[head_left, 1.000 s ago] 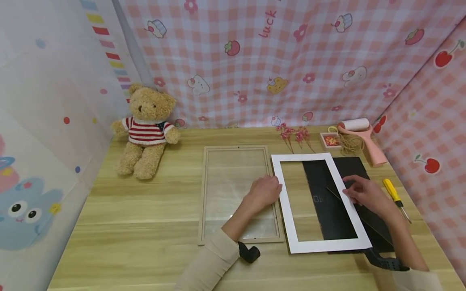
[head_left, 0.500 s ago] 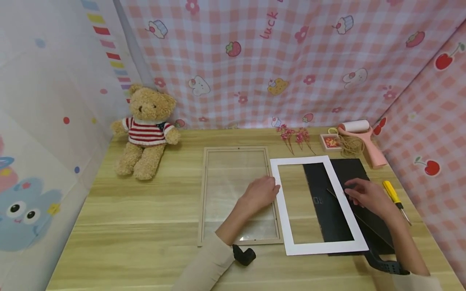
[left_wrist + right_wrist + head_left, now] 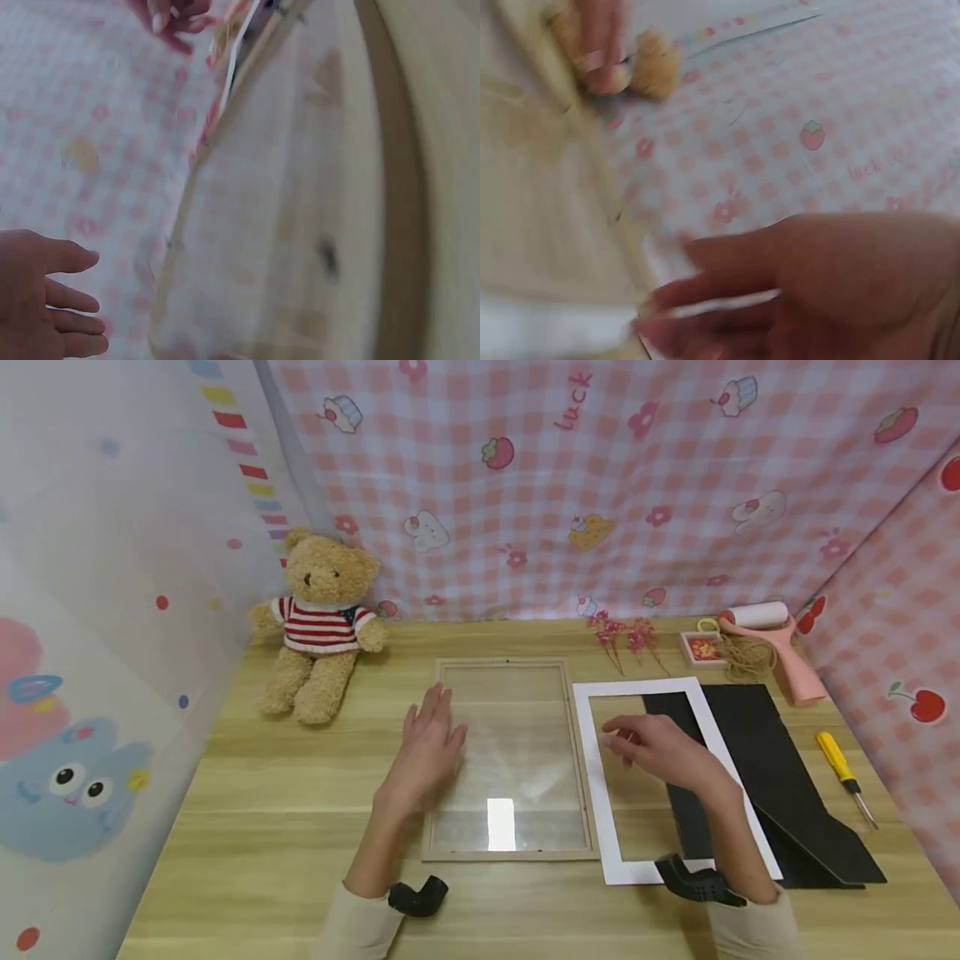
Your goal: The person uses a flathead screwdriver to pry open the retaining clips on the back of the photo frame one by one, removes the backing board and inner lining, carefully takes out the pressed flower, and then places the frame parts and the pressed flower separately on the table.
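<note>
A pale wooden picture frame (image 3: 572,752) with a clear pane (image 3: 510,752) lies flat in the middle of the table. My left hand (image 3: 426,747) is over its left side, fingers spread and holding nothing; whether it touches the frame is unclear. To the right, a white picture mat (image 3: 596,785) lies partly over a black backing board (image 3: 765,752), its left edge close beside the frame. My right hand (image 3: 663,752) hovers above the mat's opening, fingers loosely bent with nothing in them. In the right wrist view, the right hand (image 3: 840,292) is blurred near the frame's edge.
A yellow-handled screwdriver (image 3: 846,777) lies at the right. Behind the board are a pink lint roller (image 3: 795,660), twine (image 3: 750,658), a small box (image 3: 703,650) and pink flower sprigs (image 3: 626,635). A teddy bear (image 3: 322,627) sits at the back left.
My left hand has let go of the mat's left edge and moved left across the frame. My right hand has moved left from the mat's right side. The mat has come down flat.
</note>
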Demonstrator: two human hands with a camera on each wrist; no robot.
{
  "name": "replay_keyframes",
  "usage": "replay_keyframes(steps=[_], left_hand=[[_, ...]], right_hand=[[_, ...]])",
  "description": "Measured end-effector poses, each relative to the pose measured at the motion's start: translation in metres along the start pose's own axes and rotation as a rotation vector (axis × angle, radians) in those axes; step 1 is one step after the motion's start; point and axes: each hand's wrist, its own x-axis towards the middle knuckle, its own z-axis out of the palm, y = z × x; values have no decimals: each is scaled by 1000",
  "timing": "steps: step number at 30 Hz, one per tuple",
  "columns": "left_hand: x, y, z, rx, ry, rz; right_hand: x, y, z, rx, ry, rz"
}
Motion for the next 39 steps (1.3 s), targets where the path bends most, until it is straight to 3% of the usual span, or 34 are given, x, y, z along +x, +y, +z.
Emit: replay_keyframes(steps=[3,6,11,16,20,24,33,39], left_hand=[[-5,-25,-7,-19,4,-27],[-10,-38,-12,-6,-24,-50],[-16,-42,-15,-3,-120,-80],[-23,-38,-18,-55,-185,-47],[-24,-31,-24,-163,-196,-17],[-21,-26,-28,-262,-207,-53],[-16,-27,-22,-433,-145,-99],[-11,-22,-23,-665,-55,-115]], right_hand=[[17,-8,5,2,-119,60],[32,-12,11,-18,-148,134],[45,-9,22,-54,-82,210],[50,-1,37,-34,-68,232],[58,-1,45,-75,-31,200],[66,-4,48,-138,23,194],[68,-6,48,-171,41,161],[67,-2,46,-135,34,155]])
